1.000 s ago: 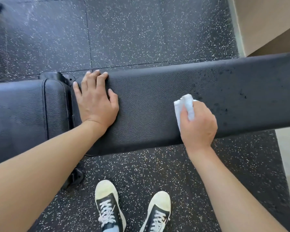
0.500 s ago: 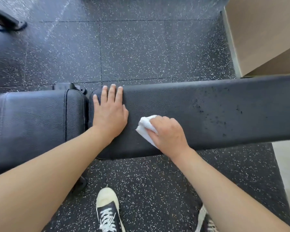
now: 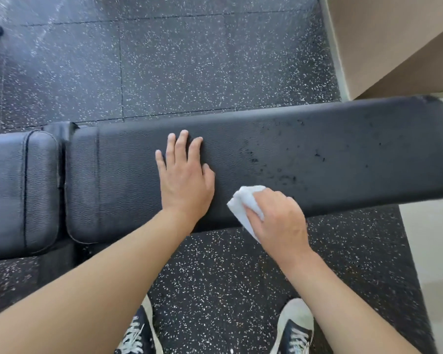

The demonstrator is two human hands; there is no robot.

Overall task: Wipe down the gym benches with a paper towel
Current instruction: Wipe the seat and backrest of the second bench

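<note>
Black rubber floor (image 3: 215,67) flecked with white fills most of your view, meeting a tan wall (image 3: 394,34) at the upper right and a pale strip of flooring (image 3: 432,238) along the right edge. Across the middle runs the long black bench pad (image 3: 343,149), its rounded right end just short of that pale strip; dark specks dot its right half. A shorter seat pad (image 3: 13,190) sits to the left, parted from the long pad by a narrow gap. Bare floor lies open beyond the far edge of the bench and on your side of it.

Your left hand (image 3: 184,182) lies flat on the long pad, fingers straight and slightly spread, fingertips near the far edge. Your right hand (image 3: 279,221) is just beside it at the near edge, fingers curled over the white paper towel (image 3: 241,208), pressing it onto the pad; part of the towel hangs past that edge. Both forearms reach in from below. Your two dark sneakers (image 3: 294,328) with white toes stand on the floor beneath.
</note>
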